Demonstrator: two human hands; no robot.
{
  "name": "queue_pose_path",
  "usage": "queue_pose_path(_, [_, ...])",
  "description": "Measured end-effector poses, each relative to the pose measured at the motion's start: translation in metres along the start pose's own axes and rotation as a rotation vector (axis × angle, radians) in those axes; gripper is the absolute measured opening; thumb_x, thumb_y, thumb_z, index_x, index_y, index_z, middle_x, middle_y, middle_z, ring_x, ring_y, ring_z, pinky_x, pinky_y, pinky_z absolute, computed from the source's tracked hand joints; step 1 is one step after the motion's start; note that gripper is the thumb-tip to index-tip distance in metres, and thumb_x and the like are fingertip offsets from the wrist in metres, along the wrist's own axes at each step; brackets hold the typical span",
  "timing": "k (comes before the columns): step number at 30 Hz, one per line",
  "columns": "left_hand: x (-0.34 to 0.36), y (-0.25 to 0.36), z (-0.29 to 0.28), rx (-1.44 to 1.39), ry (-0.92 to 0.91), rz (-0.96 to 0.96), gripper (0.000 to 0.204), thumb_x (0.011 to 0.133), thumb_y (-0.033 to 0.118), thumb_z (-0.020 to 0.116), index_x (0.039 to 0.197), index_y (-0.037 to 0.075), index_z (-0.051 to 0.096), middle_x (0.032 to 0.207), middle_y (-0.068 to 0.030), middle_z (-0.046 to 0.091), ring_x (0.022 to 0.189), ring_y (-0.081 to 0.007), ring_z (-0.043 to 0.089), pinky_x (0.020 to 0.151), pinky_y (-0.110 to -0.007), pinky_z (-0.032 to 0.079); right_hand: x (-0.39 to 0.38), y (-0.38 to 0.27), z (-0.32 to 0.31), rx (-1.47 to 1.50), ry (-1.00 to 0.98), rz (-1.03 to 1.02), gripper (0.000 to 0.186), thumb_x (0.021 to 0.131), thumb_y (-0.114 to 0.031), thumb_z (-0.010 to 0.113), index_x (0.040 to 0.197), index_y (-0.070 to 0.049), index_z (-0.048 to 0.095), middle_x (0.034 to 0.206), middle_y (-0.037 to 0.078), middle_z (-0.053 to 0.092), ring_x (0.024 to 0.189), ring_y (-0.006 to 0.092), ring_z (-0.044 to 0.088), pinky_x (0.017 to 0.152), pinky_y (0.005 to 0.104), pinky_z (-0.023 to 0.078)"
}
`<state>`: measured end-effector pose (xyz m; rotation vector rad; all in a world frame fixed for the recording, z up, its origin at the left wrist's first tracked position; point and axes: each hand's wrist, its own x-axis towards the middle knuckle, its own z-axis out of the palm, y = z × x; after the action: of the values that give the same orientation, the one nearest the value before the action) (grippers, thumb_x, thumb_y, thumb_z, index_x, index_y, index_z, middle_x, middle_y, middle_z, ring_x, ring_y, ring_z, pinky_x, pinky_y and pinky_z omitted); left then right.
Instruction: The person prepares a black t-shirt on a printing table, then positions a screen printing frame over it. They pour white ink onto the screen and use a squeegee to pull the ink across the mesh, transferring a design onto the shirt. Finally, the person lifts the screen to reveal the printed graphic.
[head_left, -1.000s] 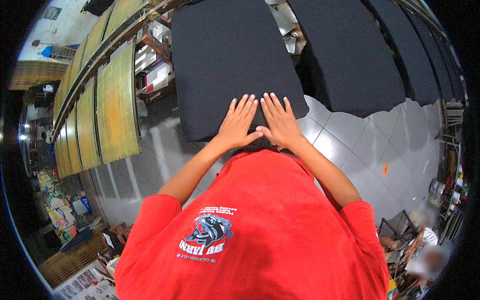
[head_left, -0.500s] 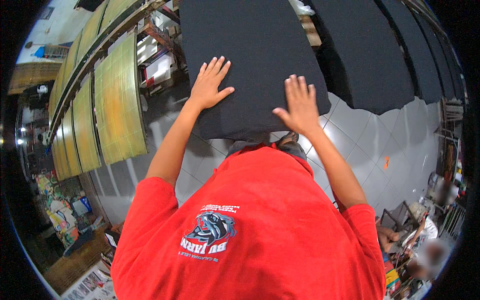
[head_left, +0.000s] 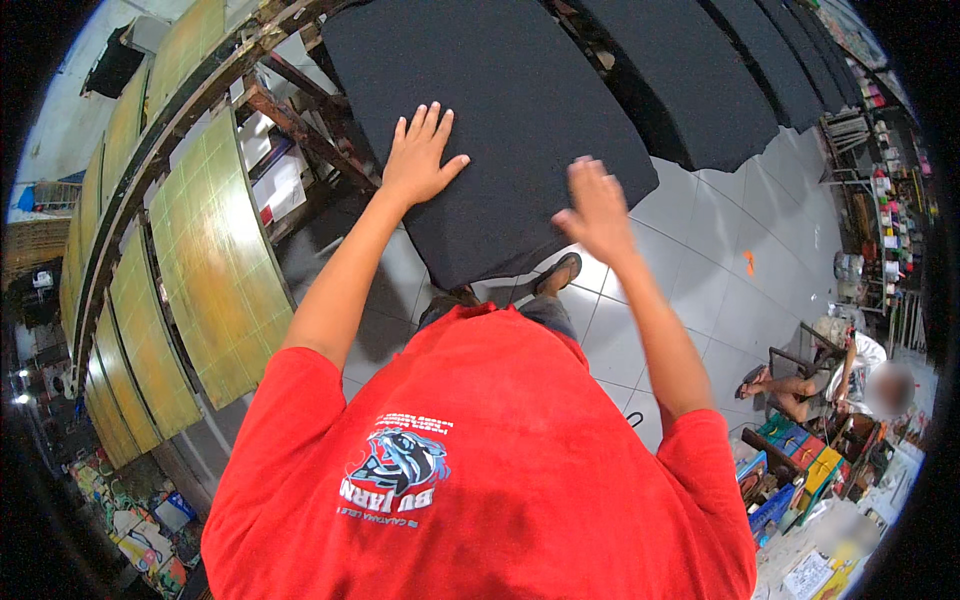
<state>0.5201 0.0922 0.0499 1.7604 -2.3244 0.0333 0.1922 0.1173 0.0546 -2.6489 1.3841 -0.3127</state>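
Now, left hand [head_left: 418, 168] flat on black cloth [head_left: 490, 110]!

White lettering [head_left: 386, 497] and a fish-like print [head_left: 400, 463] mark the red shirt [head_left: 560, 430]. Matte, smooth, the black cloth stretches out ahead of the person. Left hand's fingers fan out, unclenched; right hand [head_left: 600, 215], blurred, is released too, above or touching, can't tell. Grey tiles [head_left: 690, 270] show past the near edge.

White glare streaks the floor tiles [head_left: 695, 225] at 2 o'clock, and pale sheen washes the yellow-green boards [head_left: 215, 235] at 10 o'clock. Light spots shine through gloom near 9 o'clock. The black cloth [head_left: 500, 110] at 12 o'clock looks grainy, swallowing light. Blur smears the right hand [head_left: 603, 207] at 2 o'clock; the left hand [head_left: 417, 165], at 11, is crisp. Shadow dapples the red shirt [head_left: 500, 420] at 6 o'clock. Fisheye curvature bends the rail [head_left: 235, 62] toward a dark rim.
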Motion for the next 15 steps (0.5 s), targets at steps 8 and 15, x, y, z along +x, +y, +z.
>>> queue_pose_path(8, [-0.053,0.055,-0.013,-0.089,-0.084,0.091,0.074,0.089,0.044,0.052,0.145,0.002,0.03,0.151,-0.021,0.027,0.141,-0.0381,0.022,0.113,-0.054,0.015,-0.006,-0.117,0.014,0.121,-0.034,-0.064,0.09,0.08,-0.051,0.059,0.142,0.007,0.027,0.148,0.03,0.026,0.14,0.0407,0.023,0.114,0.0497,0.018])
queue_pose_path(15, [-0.091,0.076,-0.026,-0.171,-0.102,-0.096,0.078,0.088,0.048,0.053,0.146,0.002,0.028,0.151,-0.0216,0.025,0.141,-0.0374,0.021,0.114,-0.052,0.015,0.023,0.007,-0.019,0.032,-0.049,0.172,0.085,0.083,-0.049,0.059,0.14,0.007,0.031,0.144,0.025,0.035,0.137,0.039,0.03,0.111,0.0488,0.023])
